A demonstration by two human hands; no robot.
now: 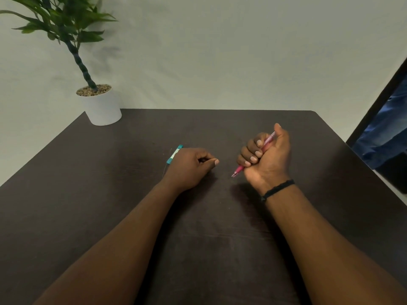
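Observation:
My right hand (pixel 265 157) grips a pink mechanical pencil (pixel 238 170) in a fist above the dark table (pixel 220 227). The pencil's metal tip points down and to the left, and its clear upper end sticks out by the thumb. My left hand (pixel 191 166) rests on the table with its fingers curled and the thumb pressed to the forefinger; I see nothing between them. A small teal case (pixel 175 154) lies flat just behind the left hand, partly hidden by it. A gap separates the pencil tip from the left thumb.
A white pot with a green plant (pixel 100 105) stands at the table's far left corner. A thin dark line (pixel 164 170), perhaps a pencil lead, lies left of my left hand. The table's right edge borders a dark frame and blue fabric (pixel 383 137).

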